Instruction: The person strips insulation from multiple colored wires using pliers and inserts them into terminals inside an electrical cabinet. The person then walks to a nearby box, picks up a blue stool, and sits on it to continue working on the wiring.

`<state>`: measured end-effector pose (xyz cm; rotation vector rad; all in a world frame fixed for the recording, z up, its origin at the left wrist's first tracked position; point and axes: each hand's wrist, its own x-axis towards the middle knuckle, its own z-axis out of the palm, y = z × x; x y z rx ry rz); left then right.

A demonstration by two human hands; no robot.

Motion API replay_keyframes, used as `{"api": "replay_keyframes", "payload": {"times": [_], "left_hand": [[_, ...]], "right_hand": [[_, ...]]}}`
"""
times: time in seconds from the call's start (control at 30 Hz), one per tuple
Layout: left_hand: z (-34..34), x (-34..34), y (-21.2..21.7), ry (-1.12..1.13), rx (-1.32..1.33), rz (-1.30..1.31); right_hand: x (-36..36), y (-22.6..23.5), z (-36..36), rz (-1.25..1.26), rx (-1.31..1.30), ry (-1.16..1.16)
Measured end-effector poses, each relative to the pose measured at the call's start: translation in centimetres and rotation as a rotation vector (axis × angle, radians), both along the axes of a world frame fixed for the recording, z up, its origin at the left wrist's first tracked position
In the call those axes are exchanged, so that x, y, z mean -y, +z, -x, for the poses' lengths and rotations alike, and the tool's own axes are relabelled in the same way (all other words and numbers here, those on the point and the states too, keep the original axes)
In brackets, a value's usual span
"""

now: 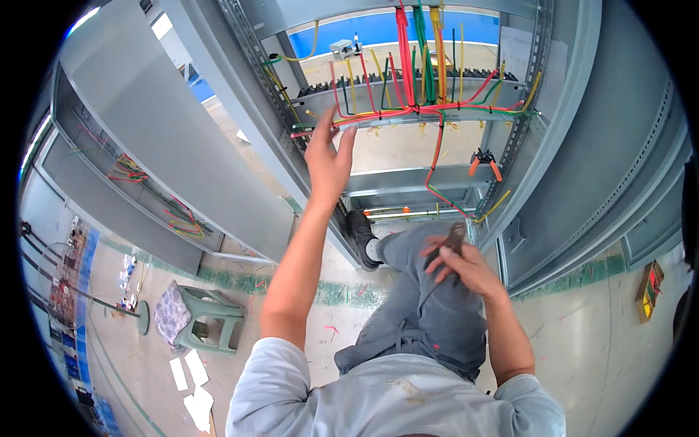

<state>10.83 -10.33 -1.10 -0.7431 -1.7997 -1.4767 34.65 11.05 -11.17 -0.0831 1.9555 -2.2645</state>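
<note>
Overhead, the left hand (pixel 328 156) reaches open-fingered to the wires (pixel 408 111) in the cabinet (pixel 575 109); the right hand (pixel 462 266) grips dark pliers (pixel 453 239) at the knee.

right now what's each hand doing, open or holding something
Left hand: open, fingers spread, reaching up at the wire bundle.
Right hand: closed on a dark hand tool.

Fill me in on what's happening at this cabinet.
A person stands at an open grey cabinet, one foot on its lower frame. The left hand reaches up to the bundle of red, green and yellow wires. The right hand holds a dark tool near the thigh. Orange-handled pliers hang inside.
</note>
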Motion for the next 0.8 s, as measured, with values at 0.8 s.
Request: {"api": "replay_keyframes", "payload": {"times": [0.8], "left_hand": [[5.3, 4.9, -0.9, -0.361, 0.089, -0.123]], "right_hand": [[8.1, 13.5, 17.1, -1.126, -0.897, -0.594]]}}
